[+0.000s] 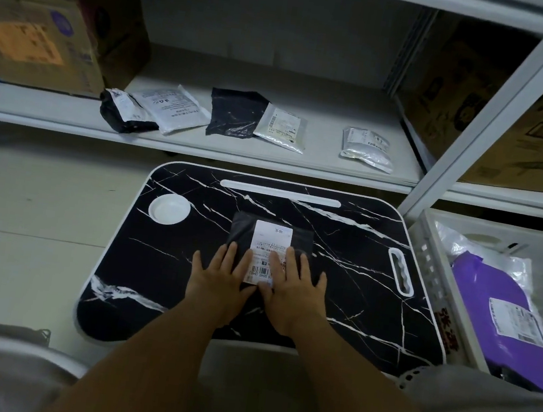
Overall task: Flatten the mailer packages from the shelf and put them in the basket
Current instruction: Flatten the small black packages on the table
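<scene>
Both hands, left (219,276) and right (295,287), press flat-fingered on one black mailer (242,229) on the table (356,286); five mailers (283,128) on the shelf (321,158) at 12 o'clock; one purple mailer (491,311) in the basket (428,261) at 3 o'clock.

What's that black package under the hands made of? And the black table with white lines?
The flat black mailer package looks like thin matte plastic film with a white paper label. The black lap table looks like smooth board with a printed marble pattern; real stone seems unlikely.
</scene>
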A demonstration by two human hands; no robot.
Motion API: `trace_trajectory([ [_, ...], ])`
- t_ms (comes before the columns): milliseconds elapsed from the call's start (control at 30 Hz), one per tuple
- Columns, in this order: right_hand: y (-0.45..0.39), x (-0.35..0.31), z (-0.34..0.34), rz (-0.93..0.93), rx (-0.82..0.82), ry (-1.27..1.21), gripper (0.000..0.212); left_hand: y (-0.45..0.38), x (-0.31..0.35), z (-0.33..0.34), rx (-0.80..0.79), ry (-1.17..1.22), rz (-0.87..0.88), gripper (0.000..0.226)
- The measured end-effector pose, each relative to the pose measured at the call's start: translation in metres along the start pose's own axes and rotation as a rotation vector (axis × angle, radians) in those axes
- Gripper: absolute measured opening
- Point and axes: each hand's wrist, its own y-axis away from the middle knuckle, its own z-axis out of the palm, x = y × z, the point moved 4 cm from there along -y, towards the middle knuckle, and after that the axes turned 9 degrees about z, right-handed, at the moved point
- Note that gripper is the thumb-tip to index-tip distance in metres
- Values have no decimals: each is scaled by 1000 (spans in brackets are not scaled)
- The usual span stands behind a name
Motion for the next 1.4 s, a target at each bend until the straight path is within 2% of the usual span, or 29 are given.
trace_trajectory([
  [67,-1,-2,-3,3,32,11,60,0,3,-11,35,-45,-6,67],
  [167,-9,-6,-20,34,197,-54,40,-3,8,-40,312,-105,21,36],
  [233,-21,-10,-30,15,281,-90,31,-11,7,-51,423,-90,42,31],
  [300,-35,-15,-32,-47,238,-132,36,-25,6,-49,382,-38,71,45],
  [367,-48,-19,-26,-83,123,-134,46,-38,6,-44,271,-3,104,59],
  [467,-57,-15,-14,-56,24,-86,52,-52,-1,-38,173,51,121,60],
  [633,-59,-10,-11,-28,51,-79,51,-57,-14,-27,73,91,54,57],
  [833,-58,-10,-14,12,24,-71,55,-54,-13,-24,53,92,-64,59],
  [967,-50,-7,-13,114,58,-162,55,-45,-11,-22,81,69,-155,65],
  [1067,-37,-7,-12,149,169,-204,51,-37,1,-20,229,13,6,62],
  [1167,-32,-8,-10,112,205,-205,47,-32,13,-15,220,-24,204,58],
  [1300,-36,-3,-14,94,176,-185,42,-36,11,-23,169,17,171,55],
  [1400,-45,1,-26,105,186,-129,36,-47,13,-51,267,-51,165,44],
])
